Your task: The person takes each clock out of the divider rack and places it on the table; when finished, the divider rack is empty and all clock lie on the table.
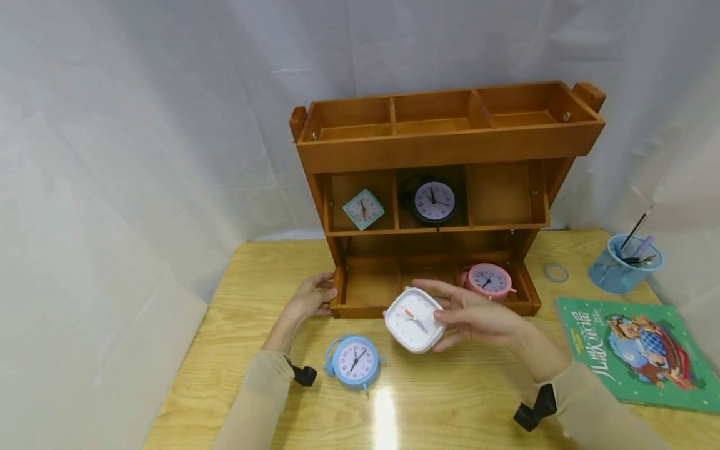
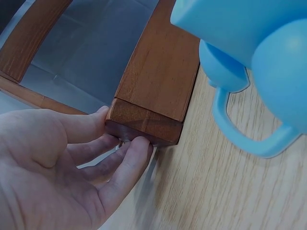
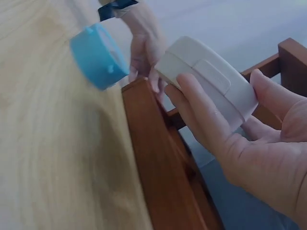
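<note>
My right hand (image 1: 478, 315) holds a white rounded-square alarm clock (image 1: 415, 320) in front of the wooden shelf's bottom tier, its dial facing up toward me. The right wrist view shows the clock's pale back (image 3: 211, 76) between thumb and fingers. With thumb and fingertips, my left hand (image 1: 306, 299) grips the lower left front corner of the brown wooden shelf (image 1: 450, 150); that corner (image 2: 144, 120) shows up close in the left wrist view. A blue round alarm clock (image 1: 355, 361) lies face up on the table, just right of my left wrist.
In the middle tier sit a mint square clock (image 1: 364, 209) and a black round clock (image 1: 434, 201). A pink clock (image 1: 489, 280) occupies the bottom right compartment. Rightward on the table (image 1: 225, 300) are a grey ring (image 1: 556, 272), a blue pen cup (image 1: 619, 275) and a green book (image 1: 596, 387).
</note>
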`<state>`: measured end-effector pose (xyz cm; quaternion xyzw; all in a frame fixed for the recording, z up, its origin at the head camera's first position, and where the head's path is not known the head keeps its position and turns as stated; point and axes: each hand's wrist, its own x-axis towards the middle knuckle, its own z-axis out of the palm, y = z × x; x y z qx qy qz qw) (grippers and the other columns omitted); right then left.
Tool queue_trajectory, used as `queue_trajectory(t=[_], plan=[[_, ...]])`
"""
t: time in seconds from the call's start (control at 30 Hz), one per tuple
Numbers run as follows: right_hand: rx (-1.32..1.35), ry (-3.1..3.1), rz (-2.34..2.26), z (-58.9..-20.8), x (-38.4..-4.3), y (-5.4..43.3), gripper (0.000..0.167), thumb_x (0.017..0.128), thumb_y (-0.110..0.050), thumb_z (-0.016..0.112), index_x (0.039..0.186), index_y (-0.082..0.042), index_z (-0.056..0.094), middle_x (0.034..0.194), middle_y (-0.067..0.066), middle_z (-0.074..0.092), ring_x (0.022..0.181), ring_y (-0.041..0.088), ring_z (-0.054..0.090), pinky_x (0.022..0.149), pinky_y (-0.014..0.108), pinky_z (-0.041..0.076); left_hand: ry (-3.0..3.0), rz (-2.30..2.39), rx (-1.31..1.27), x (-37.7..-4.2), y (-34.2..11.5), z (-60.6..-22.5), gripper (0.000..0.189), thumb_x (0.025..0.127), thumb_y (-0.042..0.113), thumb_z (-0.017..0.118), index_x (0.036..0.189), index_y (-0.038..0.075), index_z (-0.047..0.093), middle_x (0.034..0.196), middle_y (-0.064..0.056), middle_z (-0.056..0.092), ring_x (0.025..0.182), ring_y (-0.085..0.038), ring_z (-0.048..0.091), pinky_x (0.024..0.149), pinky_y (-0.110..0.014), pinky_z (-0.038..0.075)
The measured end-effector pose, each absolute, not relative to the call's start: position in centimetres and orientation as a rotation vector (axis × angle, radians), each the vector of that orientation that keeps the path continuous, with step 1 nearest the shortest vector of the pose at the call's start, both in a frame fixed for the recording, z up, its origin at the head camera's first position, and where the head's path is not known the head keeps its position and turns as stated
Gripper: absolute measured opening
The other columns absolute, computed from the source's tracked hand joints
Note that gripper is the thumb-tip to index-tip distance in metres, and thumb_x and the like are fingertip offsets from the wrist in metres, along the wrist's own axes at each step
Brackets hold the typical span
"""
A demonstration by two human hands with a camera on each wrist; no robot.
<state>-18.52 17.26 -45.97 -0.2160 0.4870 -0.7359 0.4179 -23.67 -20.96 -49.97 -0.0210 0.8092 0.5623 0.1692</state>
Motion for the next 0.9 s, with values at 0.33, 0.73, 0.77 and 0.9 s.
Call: queue_trajectory(t=[0.33, 0.73, 0.77, 0.9], plan=[[-0.521, 1.141, -1.733, -48.9, -17.7, 18.0, 0.07, 0.11, -0.002, 0.047, 0.169, -0.009, 0.011, 0.145, 0.015, 0.052, 0.112, 0.03, 0.07, 0.09, 0.047, 0.065, 2.308, 1.6, -0.052, -24.0, -20.8, -49.6, 0.055, 0.109, 0.008, 0.056, 0.161, 0.002, 0.039, 0.152, -0.029, 0.048, 0.131, -0.044, 0.059, 0.092, -0.045, 0.065], [-0.47, 1.156, -1.668, -50.9, -17.1, 17.9, 0.069, 0.108, -0.001, 0.05, 0.169, -0.008, 0.016, 0.147, 0.017, 0.053, 0.114, 0.032, 0.07, 0.089, 0.046, 0.065, 2.314, 1.609, -0.068, -23.8, -20.7, -49.6, 0.055, 0.108, 0.008, 0.057, 0.16, 0.002, 0.04, 0.151, -0.029, 0.049, 0.124, -0.039, 0.063, 0.088, -0.04, 0.066], [-0.469, 1.166, -1.66, -51.0, -17.1, 17.9, 0.069, 0.108, -0.001, 0.049, 0.169, -0.008, 0.017, 0.148, 0.018, 0.053, 0.114, 0.032, 0.07, 0.089, 0.046, 0.065, 2.313, 1.609, -0.071, -23.7, -20.8, -49.6, 0.055, 0.108, 0.007, 0.057, 0.16, 0.002, 0.04, 0.151, -0.03, 0.049, 0.123, -0.038, 0.063, 0.087, -0.04, 0.066], [-0.466, 1.224, -1.63, -51.3, -16.8, 17.7, 0.068, 0.108, -0.001, 0.05, 0.169, -0.01, 0.021, 0.155, 0.018, 0.047, 0.114, 0.031, 0.069, 0.088, 0.045, 0.065, 2.307, 1.607, -0.074, -23.5, -20.8, -50.0, 0.055, 0.108, 0.007, 0.056, 0.16, 0.001, 0.04, 0.151, -0.03, 0.049, 0.122, -0.037, 0.065, 0.087, -0.04, 0.066]])
